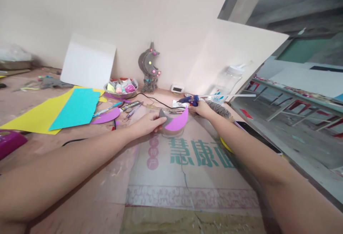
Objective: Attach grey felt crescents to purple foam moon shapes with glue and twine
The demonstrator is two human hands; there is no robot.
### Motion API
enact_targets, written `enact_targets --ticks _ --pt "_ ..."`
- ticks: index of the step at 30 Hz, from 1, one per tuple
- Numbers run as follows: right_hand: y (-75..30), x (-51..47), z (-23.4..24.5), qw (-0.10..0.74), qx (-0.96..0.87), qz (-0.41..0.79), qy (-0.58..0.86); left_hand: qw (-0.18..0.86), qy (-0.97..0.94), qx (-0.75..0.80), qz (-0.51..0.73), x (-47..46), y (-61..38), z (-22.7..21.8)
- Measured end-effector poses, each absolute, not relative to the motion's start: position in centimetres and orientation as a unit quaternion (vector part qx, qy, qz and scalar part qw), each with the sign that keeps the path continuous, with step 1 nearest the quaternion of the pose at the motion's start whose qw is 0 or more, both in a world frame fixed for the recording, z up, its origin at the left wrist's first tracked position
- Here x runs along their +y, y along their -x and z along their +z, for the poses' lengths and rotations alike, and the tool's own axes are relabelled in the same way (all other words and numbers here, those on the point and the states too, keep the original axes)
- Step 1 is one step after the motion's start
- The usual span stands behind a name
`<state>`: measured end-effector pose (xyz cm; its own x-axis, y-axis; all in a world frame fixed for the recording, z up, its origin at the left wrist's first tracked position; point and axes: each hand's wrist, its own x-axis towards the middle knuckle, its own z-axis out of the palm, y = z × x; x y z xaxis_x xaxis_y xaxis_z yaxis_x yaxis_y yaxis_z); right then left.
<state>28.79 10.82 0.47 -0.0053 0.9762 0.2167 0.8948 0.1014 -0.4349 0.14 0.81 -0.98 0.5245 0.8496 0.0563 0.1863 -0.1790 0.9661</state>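
Note:
My left hand point(148, 123) pinches a grey crescent piece point(165, 117) and a pink crescent-shaped cutout point(177, 122) above a flattened cardboard box with green print point(193, 169). My right hand point(201, 109) is closed around a blue glue gun point(190, 100), whose nozzle points left and whose white glue stick juts out to the right. The glue gun is just behind and above the pink cutout.
Yellow point(34, 117) and teal point(76, 108) foam sheets lie at left, with a purple cutout point(107, 116), pens and a black cable. A metal bowl of coloured bits point(121, 88), a moon ornament point(149, 66), a plastic bottle point(227, 82) and twine point(219, 108) stand by the wall.

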Motion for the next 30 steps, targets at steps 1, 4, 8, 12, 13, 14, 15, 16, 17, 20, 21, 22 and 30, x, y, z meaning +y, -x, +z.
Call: enact_targets --ticks 1,4,8,12,13,14,15,16,17,20,21,22,30 --pt "-28.6 11.0 0.4 0.236 -0.701 0.087 0.667 0.524 -0.696 0.372 0.319 0.8 -0.2 -0.9" --pt "-28.3 11.2 0.7 0.247 -0.698 0.089 0.667 0.536 -0.684 0.373 0.324 0.7 -0.2 -0.8" --pt "-28.7 9.6 2.1 0.281 -0.687 0.100 0.663 0.550 -0.675 0.373 0.322 0.6 -0.3 -0.6" --pt "-28.6 5.8 3.6 0.317 -0.688 0.140 0.638 0.540 -0.671 0.382 0.334 0.6 -0.2 -0.7" --pt "-28.3 4.6 3.9 0.344 -0.696 0.175 0.606 0.534 -0.673 0.385 0.336 0.6 -0.2 -0.7" --pt "-28.0 3.4 4.1 0.376 -0.696 0.205 0.576 0.527 -0.676 0.389 0.337 0.6 -0.2 -0.7" --pt "-27.5 2.3 4.2 0.399 -0.696 0.227 0.552 0.519 -0.680 0.394 0.336 0.6 -0.2 -0.7" --pt "-27.0 1.2 4.2 0.413 -0.696 0.238 0.537 0.510 -0.684 0.398 0.336 0.7 -0.2 -0.7" --pt "-26.5 0.1 4.2 0.416 -0.698 0.243 0.529 0.503 -0.688 0.400 0.337 0.7 -0.1 -0.7" --pt "-25.1 -2.4 3.6 0.377 -0.715 0.225 0.545 0.492 -0.699 0.392 0.340 0.8 0.0 -0.8" --pt "-24.8 -3.0 3.3 0.363 -0.723 0.213 0.548 0.492 -0.702 0.386 0.342 0.9 0.0 -0.9" --pt "-24.5 -3.5 3.0 0.350 -0.731 0.195 0.553 0.493 -0.703 0.382 0.342 0.9 0.0 -1.0" --pt "-23.6 -5.1 1.3 0.314 -0.769 0.273 0.485 0.508 -0.673 0.421 0.333 1.0 -0.1 -0.5"
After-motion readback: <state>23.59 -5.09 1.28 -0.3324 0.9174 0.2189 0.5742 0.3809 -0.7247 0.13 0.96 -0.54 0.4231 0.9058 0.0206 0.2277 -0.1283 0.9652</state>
